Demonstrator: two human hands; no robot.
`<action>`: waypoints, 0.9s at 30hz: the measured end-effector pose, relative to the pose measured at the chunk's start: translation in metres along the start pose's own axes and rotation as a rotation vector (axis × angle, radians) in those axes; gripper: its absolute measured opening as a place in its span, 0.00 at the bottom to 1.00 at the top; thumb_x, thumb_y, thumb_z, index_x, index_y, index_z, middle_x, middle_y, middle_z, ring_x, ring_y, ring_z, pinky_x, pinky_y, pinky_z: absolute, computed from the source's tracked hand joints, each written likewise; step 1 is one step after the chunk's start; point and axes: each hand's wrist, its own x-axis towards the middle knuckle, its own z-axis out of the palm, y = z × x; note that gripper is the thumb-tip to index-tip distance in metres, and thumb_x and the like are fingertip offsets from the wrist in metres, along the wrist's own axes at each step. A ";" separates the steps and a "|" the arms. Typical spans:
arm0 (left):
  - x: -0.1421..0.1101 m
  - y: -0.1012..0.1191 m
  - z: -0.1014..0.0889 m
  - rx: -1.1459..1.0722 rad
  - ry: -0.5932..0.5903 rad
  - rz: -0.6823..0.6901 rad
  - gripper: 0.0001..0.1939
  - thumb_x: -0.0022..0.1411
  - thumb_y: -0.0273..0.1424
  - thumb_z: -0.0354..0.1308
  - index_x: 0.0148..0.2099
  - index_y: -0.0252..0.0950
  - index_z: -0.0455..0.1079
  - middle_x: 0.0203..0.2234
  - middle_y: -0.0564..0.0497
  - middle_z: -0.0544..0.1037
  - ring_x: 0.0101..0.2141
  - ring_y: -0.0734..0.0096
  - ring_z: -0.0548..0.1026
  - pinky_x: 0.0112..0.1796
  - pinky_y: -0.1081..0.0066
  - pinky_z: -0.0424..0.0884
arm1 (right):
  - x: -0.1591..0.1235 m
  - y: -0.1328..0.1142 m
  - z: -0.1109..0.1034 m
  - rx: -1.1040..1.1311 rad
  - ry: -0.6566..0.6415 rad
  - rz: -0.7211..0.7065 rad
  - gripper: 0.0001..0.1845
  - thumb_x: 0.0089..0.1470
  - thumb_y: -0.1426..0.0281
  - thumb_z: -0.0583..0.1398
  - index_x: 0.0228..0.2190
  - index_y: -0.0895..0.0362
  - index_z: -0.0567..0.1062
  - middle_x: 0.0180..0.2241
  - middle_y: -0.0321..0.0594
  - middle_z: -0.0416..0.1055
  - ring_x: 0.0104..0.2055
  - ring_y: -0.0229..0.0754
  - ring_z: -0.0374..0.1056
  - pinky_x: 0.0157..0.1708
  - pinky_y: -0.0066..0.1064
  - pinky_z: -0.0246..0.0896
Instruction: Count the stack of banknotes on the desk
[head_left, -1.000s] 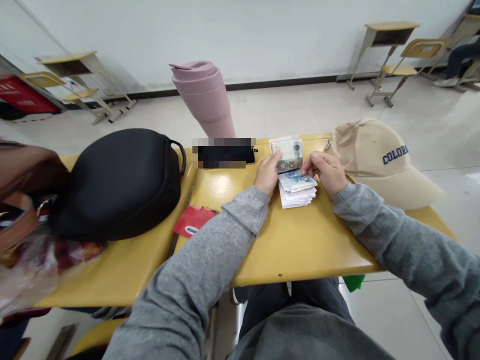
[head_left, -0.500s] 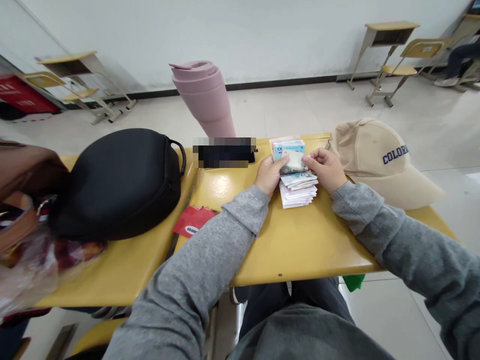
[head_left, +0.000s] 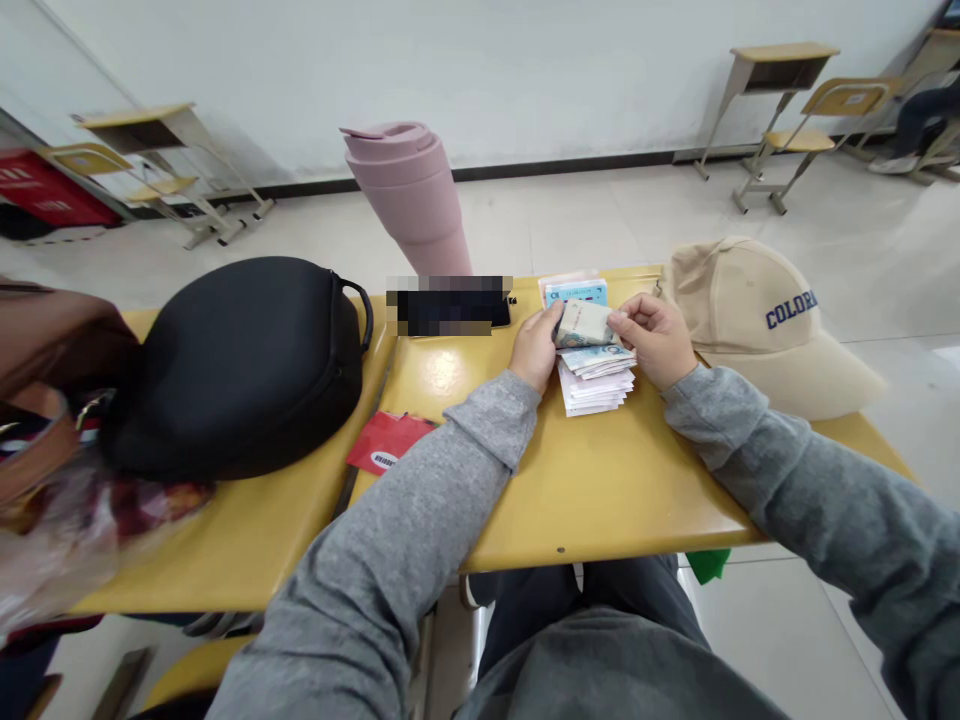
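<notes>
Between both hands, above a stack of papers, is a small pale printed paper packet (head_left: pixel 588 324) with a darker patterned lower edge. My left hand (head_left: pixel 536 348) grips its left side, the thumb lying along that edge. At the right side, my right hand (head_left: pixel 656 337) pinches the corner with thumb and fingers. Just under the packet lie blue-and-white printed papers (head_left: pixel 600 358), on top of white folded papers (head_left: pixel 596 390). Behind it a light blue printed card (head_left: pixel 576 291) shows, partly covered. The exact kind of packet is too small to read.
A pink tumbler (head_left: pixel 409 195) stands at the back of the yellow desk (head_left: pixel 600 490), near a dark, partly pixelated phone-like object (head_left: pixel 454 308). A beige cap (head_left: pixel 757 325) lies right. Left are a red packet (head_left: pixel 388 442), a black case (head_left: pixel 240 365) and a brown bag (head_left: pixel 64 335).
The packet's pale printed face has turned more into view and tilted, and more of it shows between my hands. My left thumb has slid back to its left edge. Both arms stay nearly still.
</notes>
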 end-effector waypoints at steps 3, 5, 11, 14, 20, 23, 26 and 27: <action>0.003 -0.003 -0.003 0.004 0.013 0.008 0.14 0.50 0.41 0.61 0.30 0.34 0.71 0.27 0.50 0.78 0.37 0.67 0.76 0.41 0.68 0.68 | -0.001 -0.002 0.001 0.022 -0.018 0.003 0.16 0.45 0.57 0.63 0.23 0.55 0.65 0.15 0.29 0.59 0.17 0.31 0.52 0.18 0.26 0.47; 0.004 -0.004 -0.004 0.015 0.016 0.015 0.14 0.50 0.41 0.61 0.29 0.34 0.71 0.27 0.51 0.77 0.36 0.67 0.76 0.40 0.69 0.68 | -0.001 -0.003 0.001 0.029 -0.025 0.006 0.17 0.45 0.56 0.63 0.23 0.55 0.66 0.15 0.29 0.59 0.17 0.31 0.52 0.18 0.26 0.47; 0.003 -0.004 -0.003 0.034 0.001 0.029 0.14 0.51 0.41 0.61 0.28 0.34 0.71 0.24 0.52 0.76 0.33 0.68 0.75 0.38 0.69 0.68 | -0.001 -0.002 0.001 0.061 -0.025 -0.005 0.17 0.46 0.55 0.62 0.22 0.56 0.66 0.14 0.29 0.58 0.17 0.31 0.52 0.18 0.27 0.46; 0.003 -0.003 -0.003 0.043 0.004 0.019 0.14 0.51 0.41 0.61 0.29 0.34 0.71 0.24 0.52 0.77 0.33 0.68 0.75 0.38 0.69 0.68 | -0.001 -0.001 0.000 0.051 -0.032 -0.010 0.17 0.47 0.55 0.61 0.22 0.56 0.67 0.14 0.29 0.57 0.17 0.31 0.52 0.18 0.27 0.46; 0.000 -0.001 -0.001 0.017 0.000 0.010 0.13 0.51 0.41 0.60 0.29 0.34 0.71 0.26 0.51 0.78 0.35 0.66 0.76 0.39 0.68 0.68 | -0.001 -0.001 -0.001 0.034 -0.051 -0.015 0.16 0.49 0.57 0.61 0.22 0.56 0.67 0.14 0.29 0.57 0.17 0.32 0.52 0.18 0.27 0.46; -0.001 0.000 0.000 0.008 -0.003 0.012 0.14 0.51 0.41 0.61 0.30 0.34 0.71 0.27 0.50 0.78 0.35 0.66 0.76 0.40 0.67 0.68 | -0.001 -0.001 -0.002 0.027 -0.059 -0.022 0.16 0.50 0.57 0.60 0.21 0.56 0.67 0.14 0.29 0.57 0.17 0.32 0.52 0.19 0.27 0.46; -0.001 -0.001 0.000 0.005 -0.004 0.016 0.14 0.50 0.41 0.61 0.30 0.33 0.72 0.27 0.51 0.78 0.35 0.67 0.76 0.40 0.67 0.68 | -0.001 -0.001 -0.002 0.024 -0.061 -0.026 0.16 0.50 0.57 0.60 0.22 0.56 0.67 0.13 0.29 0.58 0.17 0.31 0.52 0.18 0.27 0.46; -0.001 -0.001 -0.001 0.003 -0.007 0.016 0.14 0.50 0.41 0.61 0.30 0.33 0.72 0.27 0.51 0.78 0.35 0.67 0.76 0.40 0.67 0.68 | -0.001 -0.001 -0.002 0.024 -0.064 -0.027 0.16 0.50 0.57 0.60 0.22 0.56 0.67 0.13 0.29 0.58 0.17 0.31 0.52 0.18 0.27 0.46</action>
